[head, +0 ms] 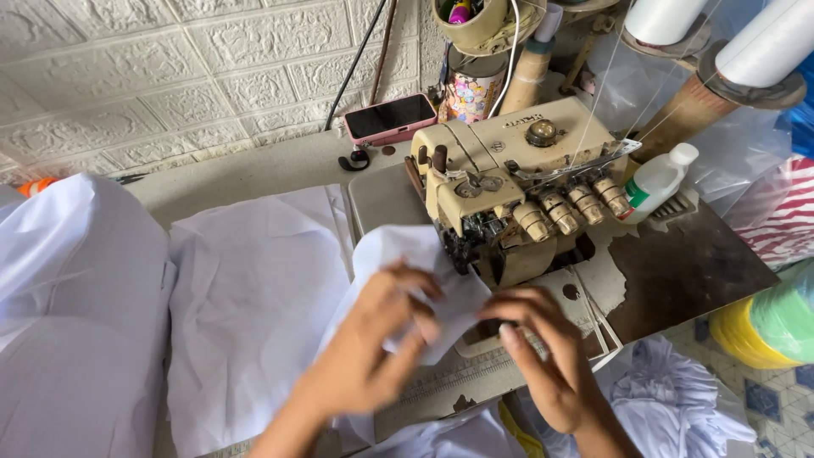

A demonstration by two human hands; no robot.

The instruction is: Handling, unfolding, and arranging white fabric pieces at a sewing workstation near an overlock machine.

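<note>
Here the left hand [373, 352] has its fingers curled over a piece of white fabric [407, 254], pinching a fold of it just in front of the presser area of a beige overlock sewing machine [509, 178]. The right hand [543, 356] lies half open beside it, fingertips resting on the same fabric edge at the machine bed; motion blur keeps me from telling whether it truly grips the cloth.

Left of the hands, more white fabric pieces [246, 288] lie flat on the table, and a larger white bundle [68, 297] sits at the far left. Behind the machine a pink-cased phone [390, 119] lies screen-up by the white tiled wall. Next to it stands a cylindrical tin with a colourful dotted pattern [471, 89], and above that a round olive container [475, 21] holds small items, one of them pink. To the right of the machine a white plastic bottle with a green label [657, 178] leans near two white thread cones [721, 42]. Rolls of yellow and green material [763, 322] sit at the lower right.
</note>
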